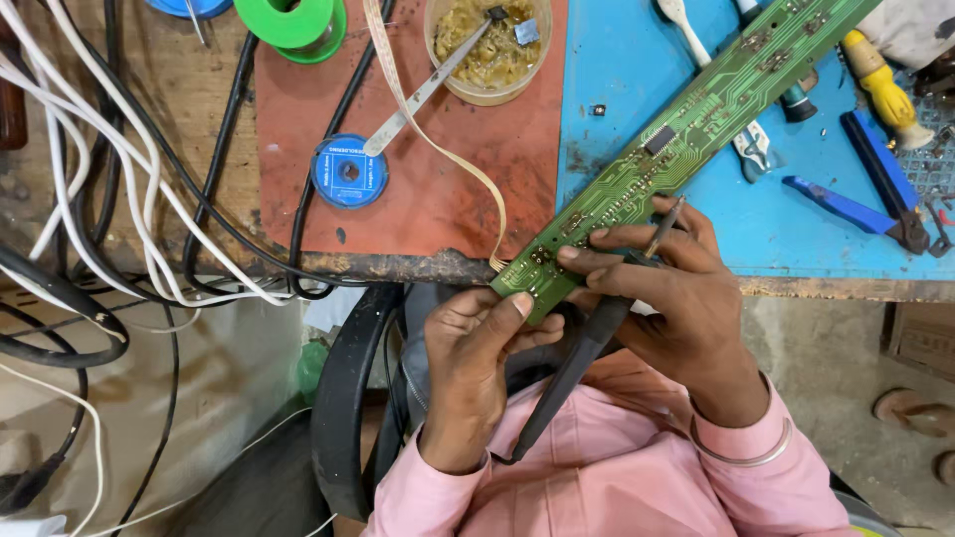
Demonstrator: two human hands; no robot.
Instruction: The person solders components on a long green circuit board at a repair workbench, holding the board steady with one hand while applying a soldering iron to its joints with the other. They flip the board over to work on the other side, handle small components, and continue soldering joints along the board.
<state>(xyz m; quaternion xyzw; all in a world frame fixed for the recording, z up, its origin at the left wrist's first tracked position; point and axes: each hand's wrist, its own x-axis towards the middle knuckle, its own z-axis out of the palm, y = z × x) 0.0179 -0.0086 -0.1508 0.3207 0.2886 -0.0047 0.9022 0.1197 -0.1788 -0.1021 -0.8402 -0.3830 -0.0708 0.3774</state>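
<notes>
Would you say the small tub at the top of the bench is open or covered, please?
Open. The tub has no lid on it; its yellowish paste shows, and metal tweezers lean on its rim with their tip inside.

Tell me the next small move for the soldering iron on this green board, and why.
Probably tilt the soldering iron so its tip comes down onto the green circuit board. The right hand holds the iron with its tip raised just above the board's copper side, while the left hand pinches the board's near end to steady it.
</notes>
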